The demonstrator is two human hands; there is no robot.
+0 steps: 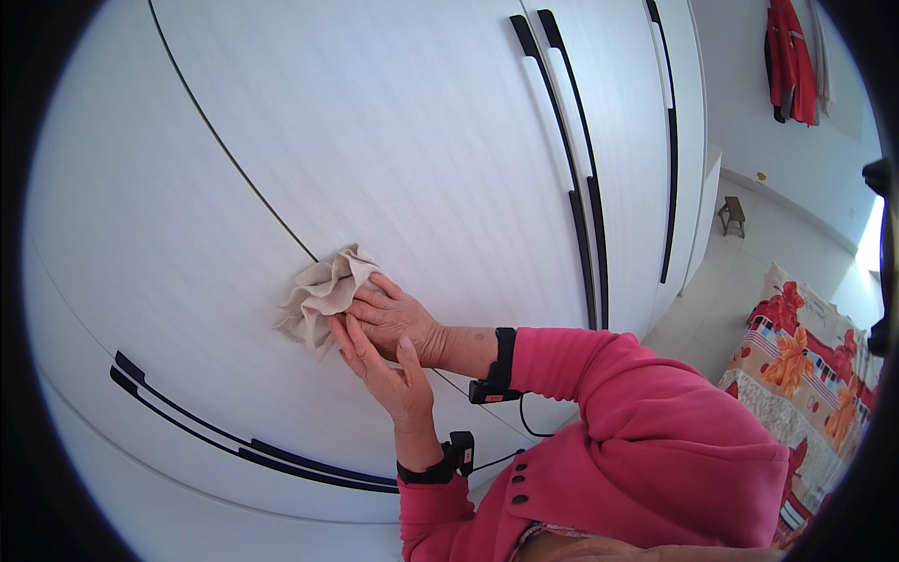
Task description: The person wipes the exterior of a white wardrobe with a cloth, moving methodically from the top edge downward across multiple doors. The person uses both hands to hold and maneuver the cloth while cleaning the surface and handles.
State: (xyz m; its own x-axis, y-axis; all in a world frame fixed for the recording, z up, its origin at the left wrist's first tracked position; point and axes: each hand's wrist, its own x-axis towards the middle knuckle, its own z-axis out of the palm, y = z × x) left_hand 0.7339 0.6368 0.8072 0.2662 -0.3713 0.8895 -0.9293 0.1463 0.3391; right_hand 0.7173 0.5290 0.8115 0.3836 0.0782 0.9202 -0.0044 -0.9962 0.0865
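A crumpled beige cloth (pixel 323 292) lies against a white wardrobe door (pixel 375 140), over the dark seam between two door panels. My right hand (pixel 398 323) presses on the cloth, its fingers bent over the right edge and gripping the fabric. Just below, my left hand (pixel 393 379) has its fingers stretched out and its thumb apart. Its fingertips reach the cloth's lower edge beside my right hand. Pink sleeves cover both forearms, and a black strap with a small device circles each wrist.
Long black handles (pixel 571 169) run along the doors to the right, with another black pair (pixel 243 450) at lower left. A flowered bedspread (pixel 796 375) is at the right. Beyond it are a small wooden stool (pixel 733 215) and a red jacket (pixel 791 66) hanging on the wall.
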